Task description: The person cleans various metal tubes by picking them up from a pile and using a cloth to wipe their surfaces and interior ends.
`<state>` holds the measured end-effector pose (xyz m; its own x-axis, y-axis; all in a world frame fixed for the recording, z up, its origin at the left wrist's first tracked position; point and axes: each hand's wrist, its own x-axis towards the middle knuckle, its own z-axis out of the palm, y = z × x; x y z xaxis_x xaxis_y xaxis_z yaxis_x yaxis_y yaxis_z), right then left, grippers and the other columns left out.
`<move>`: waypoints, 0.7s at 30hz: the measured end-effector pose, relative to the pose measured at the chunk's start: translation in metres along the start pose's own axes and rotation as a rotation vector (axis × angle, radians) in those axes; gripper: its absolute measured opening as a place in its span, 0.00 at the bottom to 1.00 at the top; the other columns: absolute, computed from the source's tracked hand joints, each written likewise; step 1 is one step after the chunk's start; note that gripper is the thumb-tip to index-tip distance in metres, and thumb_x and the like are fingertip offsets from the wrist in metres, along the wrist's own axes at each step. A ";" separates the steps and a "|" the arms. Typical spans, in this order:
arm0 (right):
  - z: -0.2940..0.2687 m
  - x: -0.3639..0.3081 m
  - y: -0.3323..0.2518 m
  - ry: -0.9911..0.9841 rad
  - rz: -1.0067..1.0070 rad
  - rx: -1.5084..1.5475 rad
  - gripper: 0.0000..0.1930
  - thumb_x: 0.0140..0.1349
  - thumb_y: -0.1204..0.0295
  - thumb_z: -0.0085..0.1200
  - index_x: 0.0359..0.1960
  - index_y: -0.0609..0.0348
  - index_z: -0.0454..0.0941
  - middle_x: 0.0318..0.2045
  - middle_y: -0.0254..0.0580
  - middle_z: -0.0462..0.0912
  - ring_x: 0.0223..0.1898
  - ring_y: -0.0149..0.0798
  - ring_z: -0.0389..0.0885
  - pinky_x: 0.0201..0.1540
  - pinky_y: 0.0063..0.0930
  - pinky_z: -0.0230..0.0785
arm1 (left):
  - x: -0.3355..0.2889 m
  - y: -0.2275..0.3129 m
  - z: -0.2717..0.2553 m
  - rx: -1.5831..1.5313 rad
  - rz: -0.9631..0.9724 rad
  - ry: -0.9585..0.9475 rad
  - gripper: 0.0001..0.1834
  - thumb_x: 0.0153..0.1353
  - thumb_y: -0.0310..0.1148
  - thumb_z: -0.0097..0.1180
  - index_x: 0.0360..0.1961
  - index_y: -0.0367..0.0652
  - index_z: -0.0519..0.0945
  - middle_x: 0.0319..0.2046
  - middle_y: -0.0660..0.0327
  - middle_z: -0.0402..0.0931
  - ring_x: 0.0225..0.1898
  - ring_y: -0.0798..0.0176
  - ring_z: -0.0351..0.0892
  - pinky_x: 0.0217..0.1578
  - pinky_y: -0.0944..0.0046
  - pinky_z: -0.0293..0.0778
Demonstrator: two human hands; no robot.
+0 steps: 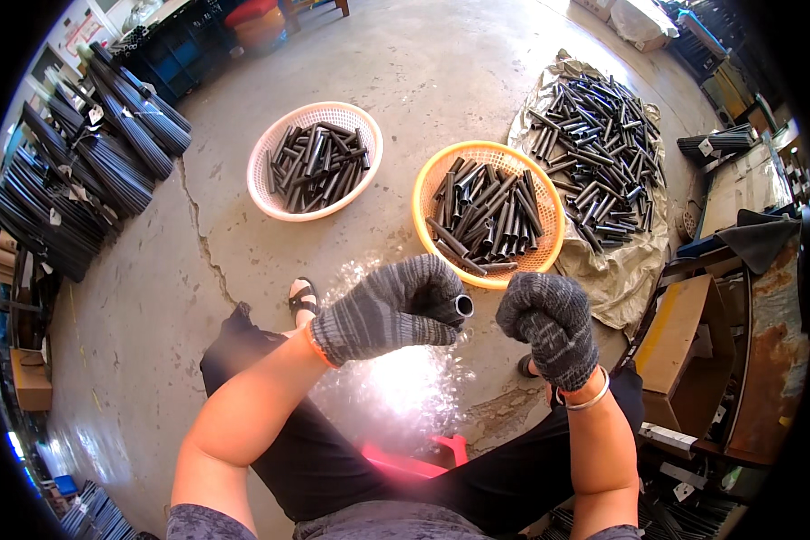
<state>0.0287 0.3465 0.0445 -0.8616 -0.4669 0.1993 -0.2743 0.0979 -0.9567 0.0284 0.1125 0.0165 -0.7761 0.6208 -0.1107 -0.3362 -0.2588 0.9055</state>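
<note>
My left hand [382, 310], in a dark grey striped knit glove, is closed around a short dark metal tube [464, 307]; only its round open end shows past the fingers. Just to the right, my right hand [549, 319], gloved alike, is curled into a fist, and whatever it may hold is hidden. The two hands are apart. Beyond them stands an orange plastic basket [490, 282] with several short black tubes [495, 211] in it. Farther left, a pale pink basket [301, 216] holds more such tubes.
A heap of black tubes [603, 153] lies on a crumpled sheet [616, 279] at the right. Bundles of long dark rods [99, 162] lean at the left. An open cardboard box [684, 342] stands right of my knee. Below my hands are bright glare and a pink stool [405, 461].
</note>
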 end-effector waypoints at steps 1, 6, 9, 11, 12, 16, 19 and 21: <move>-0.001 0.000 -0.002 -0.031 -0.006 -0.021 0.02 0.52 0.81 0.54 0.25 0.65 0.74 0.19 0.40 0.72 0.23 0.29 0.71 0.28 0.23 0.65 | 0.000 0.000 0.000 0.006 0.009 -0.012 0.16 0.52 0.18 0.62 0.43 0.39 0.75 0.38 0.67 0.77 0.40 0.74 0.75 0.43 0.70 0.74; 0.010 0.001 -0.003 0.129 0.072 -0.217 0.08 0.50 0.81 0.60 0.33 0.62 0.78 0.26 0.40 0.75 0.25 0.32 0.74 0.29 0.23 0.67 | 0.005 0.000 -0.003 0.318 0.150 -0.015 0.15 0.54 0.19 0.61 0.43 0.40 0.75 0.35 0.65 0.77 0.36 0.72 0.74 0.38 0.70 0.74; 0.015 0.007 -0.007 0.130 -0.045 -0.272 0.13 0.48 0.81 0.62 0.38 0.59 0.80 0.30 0.39 0.75 0.26 0.32 0.74 0.29 0.24 0.68 | 0.003 0.005 0.002 0.189 0.088 0.022 0.14 0.56 0.21 0.60 0.44 0.40 0.74 0.33 0.63 0.76 0.31 0.72 0.74 0.31 0.72 0.72; 0.015 0.008 -0.008 0.097 -0.090 -0.295 0.15 0.47 0.81 0.63 0.39 0.58 0.80 0.30 0.39 0.75 0.26 0.32 0.74 0.29 0.24 0.69 | 0.001 0.005 0.004 0.100 0.050 0.031 0.14 0.58 0.23 0.59 0.45 0.40 0.73 0.33 0.62 0.77 0.30 0.73 0.73 0.27 0.73 0.71; 0.014 0.008 -0.007 0.093 -0.100 -0.311 0.14 0.47 0.80 0.63 0.39 0.58 0.80 0.30 0.39 0.76 0.26 0.34 0.75 0.29 0.24 0.69 | 0.001 0.003 0.003 0.113 0.072 0.025 0.14 0.58 0.23 0.58 0.45 0.40 0.73 0.33 0.62 0.77 0.29 0.73 0.73 0.26 0.74 0.70; 0.012 0.010 -0.002 0.104 -0.305 -0.491 0.14 0.46 0.79 0.61 0.37 0.57 0.80 0.28 0.40 0.78 0.27 0.40 0.78 0.28 0.27 0.71 | 0.001 0.001 0.001 0.072 0.055 -0.024 0.13 0.59 0.26 0.57 0.46 0.39 0.72 0.35 0.58 0.78 0.31 0.71 0.76 0.28 0.72 0.73; 0.012 0.010 -0.001 0.114 -0.435 -0.698 0.12 0.44 0.77 0.61 0.34 0.55 0.80 0.27 0.39 0.79 0.26 0.42 0.78 0.26 0.31 0.71 | 0.001 -0.008 -0.002 0.078 0.080 -0.024 0.13 0.60 0.26 0.56 0.46 0.38 0.72 0.37 0.55 0.79 0.35 0.65 0.78 0.34 0.67 0.75; 0.011 0.009 -0.001 0.135 -0.496 -0.767 0.11 0.43 0.76 0.61 0.32 0.54 0.80 0.27 0.38 0.78 0.25 0.41 0.78 0.25 0.32 0.71 | 0.001 -0.002 -0.001 0.025 0.010 -0.067 0.12 0.62 0.25 0.54 0.46 0.37 0.72 0.38 0.58 0.77 0.38 0.66 0.77 0.40 0.66 0.74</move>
<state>0.0260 0.3323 0.0448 -0.5987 -0.5094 0.6181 -0.7920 0.4915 -0.3621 0.0279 0.1129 0.0143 -0.7414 0.6669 -0.0746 -0.3148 -0.2474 0.9164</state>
